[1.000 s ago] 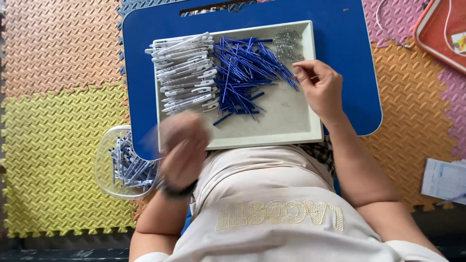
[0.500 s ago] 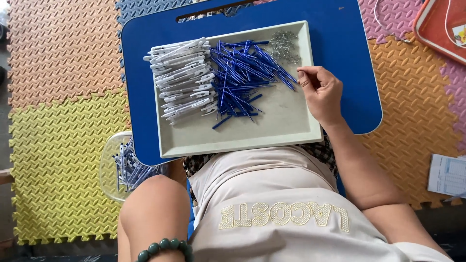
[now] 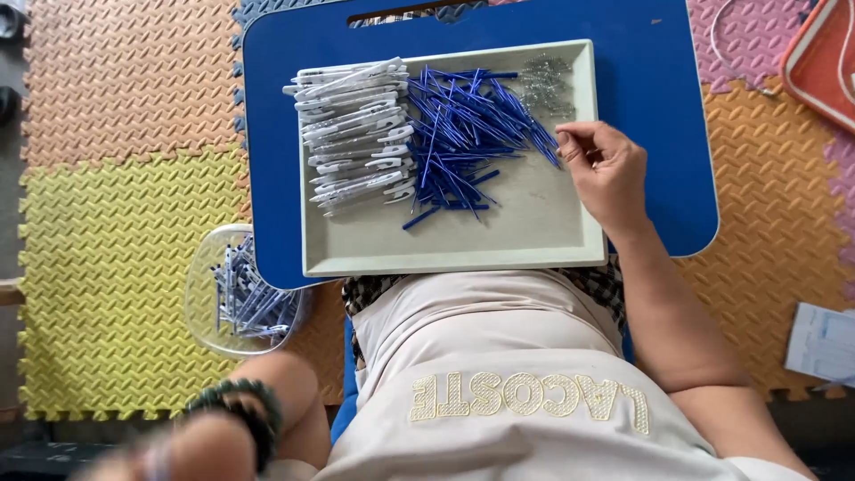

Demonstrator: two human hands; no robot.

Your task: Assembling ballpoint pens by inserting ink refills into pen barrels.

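Observation:
A beige tray (image 3: 445,254) rests on a blue lap desk (image 3: 659,107) over my legs. In it lie a stack of white pen barrels (image 3: 356,134), a heap of thin blue refills (image 3: 463,134) and a small cluster of metal springs (image 3: 543,85). My right hand (image 3: 610,174) hovers over the tray's right side, thumb and fingers pinched together at the edge of the refill heap; whether anything is between them is too small to tell. My left hand (image 3: 169,454) is a blur at the bottom left corner, with a green bead bracelet on the wrist, below a clear plastic bowl (image 3: 200,294) of assembled pens.
Coloured foam mat tiles (image 3: 107,267) cover the floor all round. An orange-red tray (image 3: 819,62) with a white cable beside it sits at the top right. A sheet of paper (image 3: 824,343) lies at the right edge.
My left hand has dropped from near the tray's front left corner down to the bottom left of the view. My right hand stays pinched at the refill heap.

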